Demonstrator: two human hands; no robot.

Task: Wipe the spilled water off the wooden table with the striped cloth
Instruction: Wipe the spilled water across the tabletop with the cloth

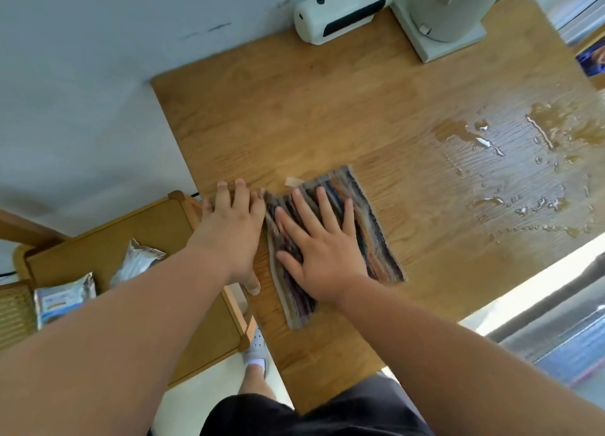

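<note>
The striped cloth lies flat near the left edge of the wooden table. My right hand presses on its left half with fingers spread and straight. My left hand rests flat on the table's left edge, just beside the cloth's left border. Spilled water spreads in puddles and drops over the right part of the table, apart from the cloth.
A white device and a white stand base sit at the table's far edge by the wall. A lower wooden chair with foil packets stands left of the table. A picture card lies far right.
</note>
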